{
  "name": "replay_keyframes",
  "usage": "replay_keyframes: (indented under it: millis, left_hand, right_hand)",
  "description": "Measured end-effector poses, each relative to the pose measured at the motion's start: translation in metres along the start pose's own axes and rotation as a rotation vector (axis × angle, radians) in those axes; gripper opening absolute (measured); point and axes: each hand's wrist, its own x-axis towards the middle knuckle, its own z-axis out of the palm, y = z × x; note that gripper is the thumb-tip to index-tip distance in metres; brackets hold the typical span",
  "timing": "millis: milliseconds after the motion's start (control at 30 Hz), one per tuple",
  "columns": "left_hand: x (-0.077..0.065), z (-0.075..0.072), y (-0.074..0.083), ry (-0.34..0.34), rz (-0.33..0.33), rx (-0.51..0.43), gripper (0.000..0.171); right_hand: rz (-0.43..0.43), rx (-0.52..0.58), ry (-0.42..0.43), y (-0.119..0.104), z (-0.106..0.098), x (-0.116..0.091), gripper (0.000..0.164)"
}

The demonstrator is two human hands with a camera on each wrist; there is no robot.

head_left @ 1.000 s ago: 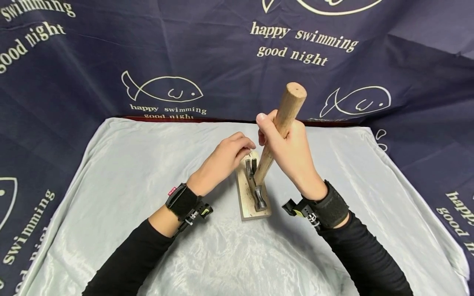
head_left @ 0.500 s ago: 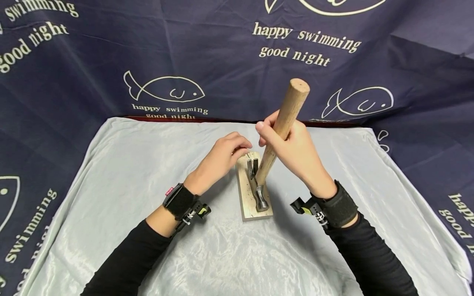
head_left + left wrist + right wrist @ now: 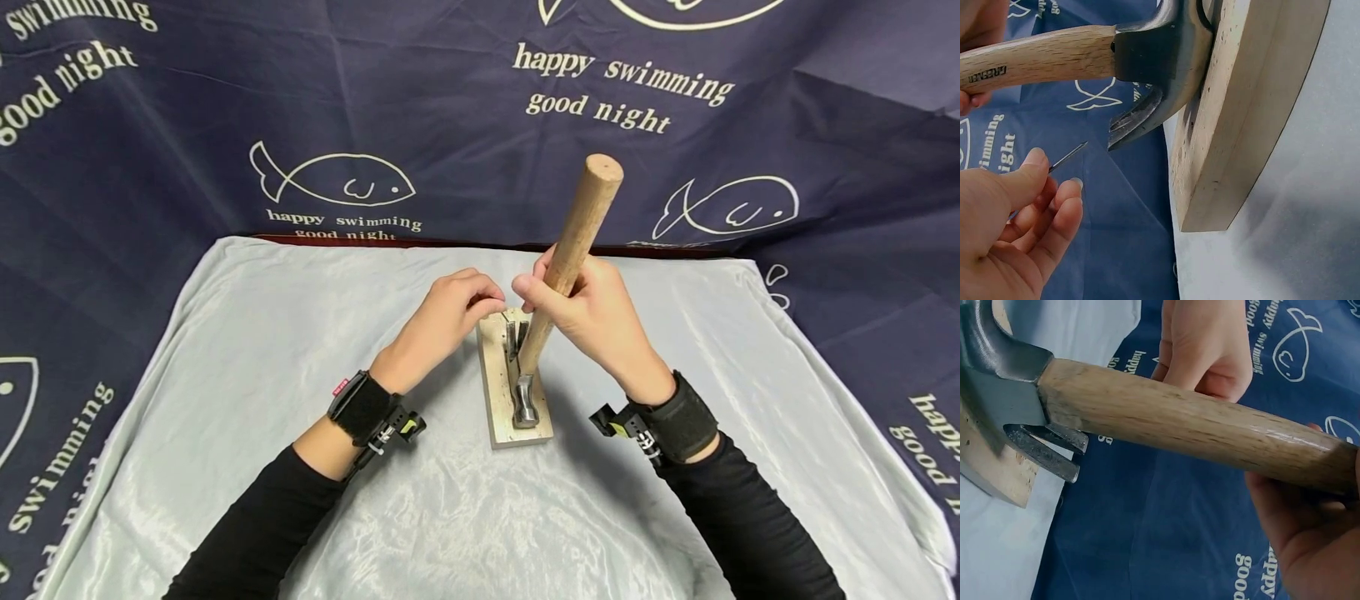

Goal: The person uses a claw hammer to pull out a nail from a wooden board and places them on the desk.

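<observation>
A claw hammer stands with its steel head down on a small wooden board and its wooden handle slanting up. Around the handle, partway down, curl the fingers of my right hand. My left hand, beside the board's far end, pinches a thin nail between thumb and fingers. In the left wrist view the nail's tip points toward the hammer's claw, with a gap between them. From the right wrist, my left hand shows behind the handle, and the nail is hidden.
A pale satin cloth covers the table under the board. Behind the table's far edge hangs a dark blue curtain printed with fish and lettering. Each wrist wears a black strap with a small camera.
My right hand has slid lower on the hammer's handle, and the hammer has shifted slightly on the board. My left hand has drawn a little to the left with the nail.
</observation>
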Motion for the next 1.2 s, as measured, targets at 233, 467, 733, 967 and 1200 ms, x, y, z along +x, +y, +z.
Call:
replay_keyframes:
  millis: [233,467,733,967,1200]
  left_hand:
    - [0.001,0.002,0.002,-0.032,-0.026,-0.007,0.009]
    - [0.001,0.000,0.005,-0.076,-0.001,0.001,0.013]
    - [0.002,-0.001,0.004,-0.093,-0.046,0.007,0.014]
    - [-0.003,0.001,0.001,-0.089,-0.087,-0.004,0.013]
    - [-0.003,-0.001,0.000,-0.085,-0.111,-0.005,0.014]
  right_hand:
    - [-0.065,-0.097,0.064,-0.003,0.002,-0.002,0.024]
    - [-0.169,-0.057,0.065,-0.008,0.001,-0.005,0.027]
    - [-0.235,0.172,0.107,-0.014,-0.004,-0.007,0.021]
    - [-0.194,-0.083,0.152,-0.017,-0.008,-0.009,0.045]
    - [0.003,-0.229,0.186,-0.020,-0.015,-0.010,0.040]
